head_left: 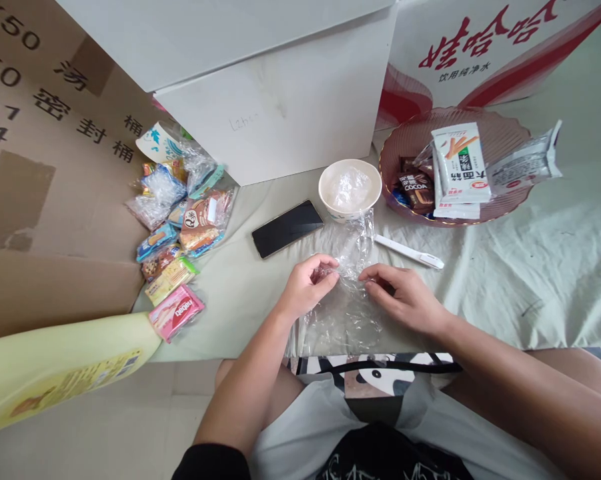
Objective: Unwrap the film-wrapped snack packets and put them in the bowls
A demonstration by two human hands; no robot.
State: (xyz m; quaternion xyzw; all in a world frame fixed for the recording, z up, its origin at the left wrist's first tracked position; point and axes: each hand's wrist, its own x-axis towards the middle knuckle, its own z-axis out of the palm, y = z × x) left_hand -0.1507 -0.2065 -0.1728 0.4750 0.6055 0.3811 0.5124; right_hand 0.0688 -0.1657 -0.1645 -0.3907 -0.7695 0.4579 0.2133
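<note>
A clear plastic film [347, 293] lies crumpled over the front of the table, its upper end reaching the bowl. My left hand [310, 283] pinches its left side between thumb and fingers. On the other side my right hand [405, 293] has its thumb and forefinger closed on the film's right edge. Just beyond the hands stands a white paper bowl [325, 190] with crumpled clear film [350, 187] inside. A white stick-like plastic tool [410, 251] lies flat to the right of the bowl. Left of the bowl is a dark-screened phone [287, 229].
A pinkish ribbed glass bowl [510, 127] holds several snack packets [463, 163] at the right. Packaged snacks [200, 227] pile up by the cardboard box [70, 200] at left. A white box [280, 100] and a red-and-white carton [480, 53] stand behind. A yellow bottle [70, 367] is at lower left.
</note>
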